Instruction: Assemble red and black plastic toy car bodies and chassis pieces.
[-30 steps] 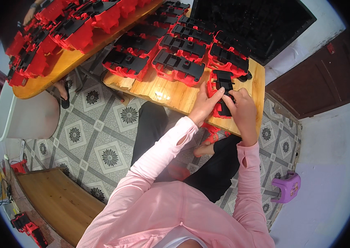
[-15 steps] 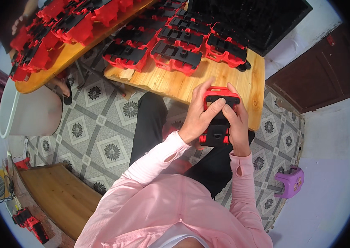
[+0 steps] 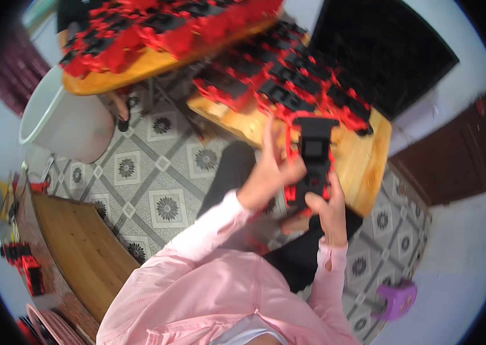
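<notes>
Between my two hands is a long red-and-black plastic housing (image 3: pixel 313 164), its black top face toward me. My left hand (image 3: pixel 274 172) grips its left side, thumb folded at the edge and index finger reaching up along the red frame. Lower on the right side, my right hand (image 3: pixel 330 210) holds it with the thumb on the near end and fingers around the edge. The housing is above the front of the wooden table (image 3: pixel 363 172). Just beyond it stand rows of similar red-and-black housings (image 3: pixel 286 95).
Another wooden table (image 3: pixel 82 86) at the far left carries more red-and-black parts, and a person stands behind it. Below it is a white tub (image 3: pixel 70 123). A large black panel (image 3: pixel 381 54) leans at the back right. A wooden bench (image 3: pixel 85 247) and purple stool (image 3: pixel 397 300) flank me.
My view has turned, shifting the tables rightward. The housing has tilted to show its long black face, and both thumbs have moved from its top toward its edges.
</notes>
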The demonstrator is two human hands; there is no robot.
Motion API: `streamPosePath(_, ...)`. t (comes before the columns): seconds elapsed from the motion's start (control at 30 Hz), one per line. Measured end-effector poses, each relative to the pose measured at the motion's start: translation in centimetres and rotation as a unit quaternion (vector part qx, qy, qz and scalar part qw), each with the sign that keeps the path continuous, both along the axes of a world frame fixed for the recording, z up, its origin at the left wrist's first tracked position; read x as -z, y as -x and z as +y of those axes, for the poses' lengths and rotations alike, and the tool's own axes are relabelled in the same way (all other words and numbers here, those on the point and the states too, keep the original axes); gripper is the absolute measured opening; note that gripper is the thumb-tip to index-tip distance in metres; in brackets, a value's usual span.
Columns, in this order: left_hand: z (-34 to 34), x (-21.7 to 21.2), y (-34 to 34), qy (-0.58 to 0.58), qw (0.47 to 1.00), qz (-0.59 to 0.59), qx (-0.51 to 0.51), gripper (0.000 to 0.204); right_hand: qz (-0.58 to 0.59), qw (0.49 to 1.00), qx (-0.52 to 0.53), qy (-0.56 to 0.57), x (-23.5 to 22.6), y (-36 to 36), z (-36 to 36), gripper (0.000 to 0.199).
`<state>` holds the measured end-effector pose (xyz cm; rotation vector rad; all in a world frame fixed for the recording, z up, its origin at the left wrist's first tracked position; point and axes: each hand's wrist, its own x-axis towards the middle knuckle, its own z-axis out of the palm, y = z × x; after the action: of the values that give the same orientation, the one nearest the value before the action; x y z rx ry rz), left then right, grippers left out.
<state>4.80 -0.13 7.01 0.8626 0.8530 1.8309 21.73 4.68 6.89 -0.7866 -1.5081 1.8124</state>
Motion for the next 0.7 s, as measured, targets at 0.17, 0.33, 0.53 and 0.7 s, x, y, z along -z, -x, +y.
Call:
streamPosePath(0.17,-4.1,1.0,-0.1,-0.010,0.980,0.192,-0.040,0.135,0.045,0.997,-0.043,-0.042,0.4,0.8,-1.2,0.071)
streamPosePath(0.33,-7.0,0.1,1.9,0.065,0.961,0.263,-0.045,0.133,0.097,0.989,-0.043,-0.101,0.3,3.3,-3.6,0.072)
streamPosePath(0.53,-9.1,0.5,3.5,-0.040,0.982,0.117,-0.143,0.126,0.133,0.971,-0.168,-0.106,-0.5,7.5,-3.0,0.091)
streamPosePath(0.7,-10.2,0.0,4.1,-0.007,0.957,0.240,-0.164,0.127,0.145,0.975,-0.154,-0.073,-1.6,9.3,-3.9,0.098)
